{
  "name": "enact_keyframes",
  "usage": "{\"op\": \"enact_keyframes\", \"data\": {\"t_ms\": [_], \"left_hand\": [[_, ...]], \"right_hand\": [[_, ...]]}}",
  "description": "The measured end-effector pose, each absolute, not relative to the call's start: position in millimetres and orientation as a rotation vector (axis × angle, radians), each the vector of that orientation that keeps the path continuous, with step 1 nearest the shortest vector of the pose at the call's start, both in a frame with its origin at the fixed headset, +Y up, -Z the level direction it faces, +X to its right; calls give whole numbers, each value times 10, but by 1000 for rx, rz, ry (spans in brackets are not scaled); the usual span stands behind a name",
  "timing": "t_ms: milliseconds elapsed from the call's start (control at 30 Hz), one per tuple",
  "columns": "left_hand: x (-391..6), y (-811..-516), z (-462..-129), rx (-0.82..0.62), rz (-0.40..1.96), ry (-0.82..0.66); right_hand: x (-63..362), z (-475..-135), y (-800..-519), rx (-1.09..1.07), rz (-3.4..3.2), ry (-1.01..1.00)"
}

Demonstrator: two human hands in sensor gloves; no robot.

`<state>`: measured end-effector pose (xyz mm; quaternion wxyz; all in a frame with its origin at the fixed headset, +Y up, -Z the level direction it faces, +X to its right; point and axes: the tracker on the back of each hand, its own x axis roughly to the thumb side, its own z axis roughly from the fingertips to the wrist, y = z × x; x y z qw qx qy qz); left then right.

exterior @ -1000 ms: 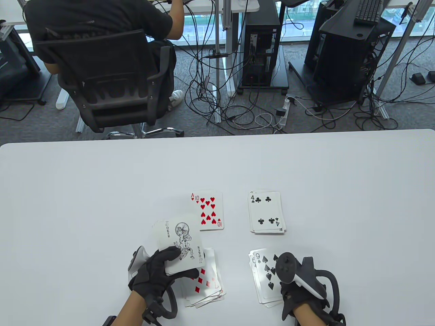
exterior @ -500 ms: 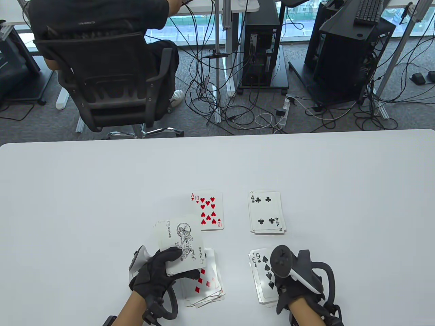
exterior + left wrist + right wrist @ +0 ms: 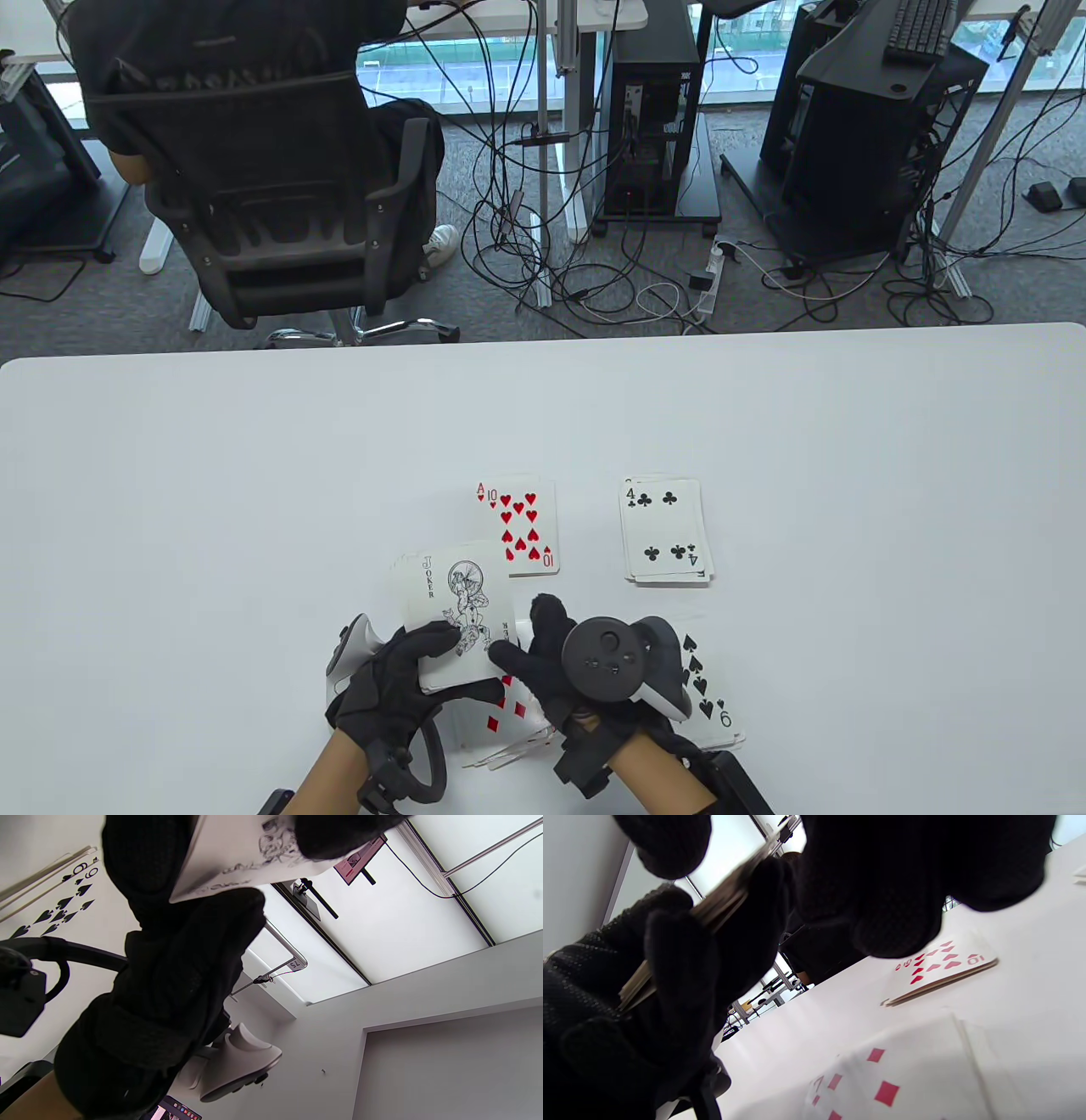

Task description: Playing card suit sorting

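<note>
My left hand (image 3: 462, 662) grips a face-up deck with a Joker (image 3: 458, 607) on top, thumb across the card's lower face. My right hand (image 3: 526, 632) is at the deck's right edge, thumb and forefinger spread apart, thumb tip touching the Joker's lower right corner. In the right wrist view the deck (image 3: 712, 912) runs edge-on between my two hands. On the table lie a hearts pile (image 3: 517, 526) topped by the ten, a clubs pile (image 3: 666, 531) topped by the four, a diamonds pile (image 3: 509, 717) under my hands, and a spades pile (image 3: 713, 692) topped by the nine.
The white table (image 3: 254, 475) stretches wide to the left, right and far side of the piles. Beyond its far edge a person sits in a black office chair (image 3: 280, 195), with cables and computer towers (image 3: 653, 110) on the floor.
My right hand has left the spades pile and swung left to the deck in my left hand. The nine of spades now lies uncovered. The left hand has barely moved.
</note>
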<state>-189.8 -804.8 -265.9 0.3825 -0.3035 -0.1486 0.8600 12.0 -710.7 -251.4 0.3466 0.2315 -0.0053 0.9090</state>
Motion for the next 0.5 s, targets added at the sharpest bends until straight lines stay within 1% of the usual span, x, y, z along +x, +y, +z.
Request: {"op": "enact_keyframes", "data": {"t_ms": [167, 233, 333, 500], "left_hand": [[-1896, -8051, -2663, -772, 2184, -381], [-1888, -8048, -2664, -775, 2204, -389], [-1890, -8046, -2668, -772, 2191, -392], [-1890, -8060, -2671, -775, 2183, -386]], "right_hand": [[82, -2524, -7150, 602, 2368, -133], [128, -2521, -7178, 550, 2277, -200], [186, -2541, -7209, 489, 2183, -197], [249, -2582, -7204, 463, 2201, -191]]}}
